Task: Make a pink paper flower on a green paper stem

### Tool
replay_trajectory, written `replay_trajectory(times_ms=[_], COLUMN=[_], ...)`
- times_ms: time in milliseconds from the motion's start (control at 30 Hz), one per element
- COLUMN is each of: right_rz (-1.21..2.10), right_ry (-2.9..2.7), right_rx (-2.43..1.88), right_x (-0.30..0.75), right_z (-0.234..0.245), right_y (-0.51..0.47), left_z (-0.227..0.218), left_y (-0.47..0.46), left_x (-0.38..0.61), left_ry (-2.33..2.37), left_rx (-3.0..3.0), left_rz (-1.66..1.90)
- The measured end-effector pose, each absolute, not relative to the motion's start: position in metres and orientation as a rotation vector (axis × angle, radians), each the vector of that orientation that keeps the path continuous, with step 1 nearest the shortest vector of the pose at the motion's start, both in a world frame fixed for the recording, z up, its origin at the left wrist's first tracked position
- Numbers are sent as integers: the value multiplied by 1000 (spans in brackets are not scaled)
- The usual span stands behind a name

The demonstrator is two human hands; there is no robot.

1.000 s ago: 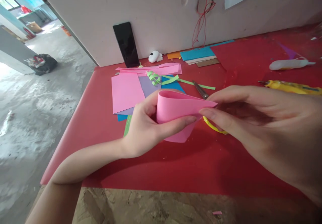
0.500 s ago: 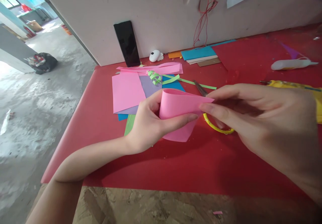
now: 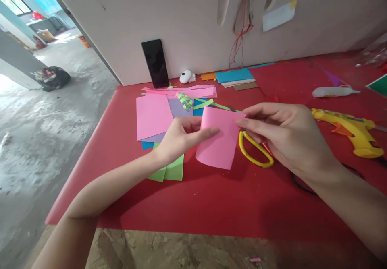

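Both hands hold a piece of pink paper [image 3: 222,144], bent over on itself, above the red table [image 3: 211,204]. My left hand [image 3: 184,138] grips its left side, thumb across the front and the other fingers behind. At the upper right corner, my right hand [image 3: 281,134] pinches the paper between thumb and fingers. Just below that hand lie scissors with yellow handles [image 3: 256,152], their blades mostly hidden. Behind the left hand are sheets of pink paper [image 3: 154,118], purple paper [image 3: 181,110] and green paper [image 3: 173,170].
A black phone [image 3: 155,63] leans on the white wall beside a small white object [image 3: 187,76]. Curled green strips [image 3: 185,100] lie on the sheets. To the right are a yellow glue gun [image 3: 347,130] and a whitish bottle [image 3: 332,92]. Blue paper [image 3: 234,75] lies by the wall.
The pink paper has turned, so its broad face now shows instead of the open top of the fold. The view has shifted, bringing the whole glue gun and more green paper into sight.
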State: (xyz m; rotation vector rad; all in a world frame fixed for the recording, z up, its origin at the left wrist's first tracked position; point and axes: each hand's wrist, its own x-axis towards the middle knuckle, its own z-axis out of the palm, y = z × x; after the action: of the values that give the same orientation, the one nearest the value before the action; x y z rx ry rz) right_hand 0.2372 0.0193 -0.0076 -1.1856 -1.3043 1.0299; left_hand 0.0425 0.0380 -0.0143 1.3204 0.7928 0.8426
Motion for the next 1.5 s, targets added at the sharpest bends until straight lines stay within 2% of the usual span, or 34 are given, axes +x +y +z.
replay_trajectory(times_ms=[533, 667, 767, 900, 1033, 1500], right_rz=[1059, 1169, 1268, 1286, 1356, 1588], right_ry=[-1265, -1375, -1654, -2067, -2195, -2091], right_rx=[-1231, -1215, -1210, -1229, -1188, -1021], right_x=[244, 249, 249, 241, 232, 236], right_z=[-4, 5, 13, 11, 2, 7], right_y=[23, 23, 20, 18, 15, 20], left_z=[-13, -8, -4, -3, -5, 4], left_y=[42, 42, 42, 40, 35, 36], left_x=[44, 40, 36, 36, 38, 35], left_ry=[938, 896, 871, 805, 736, 705], left_rx=[1555, 1583, 1656, 1803, 1905, 1899], left_rz=[811, 822, 704, 375, 159, 148])
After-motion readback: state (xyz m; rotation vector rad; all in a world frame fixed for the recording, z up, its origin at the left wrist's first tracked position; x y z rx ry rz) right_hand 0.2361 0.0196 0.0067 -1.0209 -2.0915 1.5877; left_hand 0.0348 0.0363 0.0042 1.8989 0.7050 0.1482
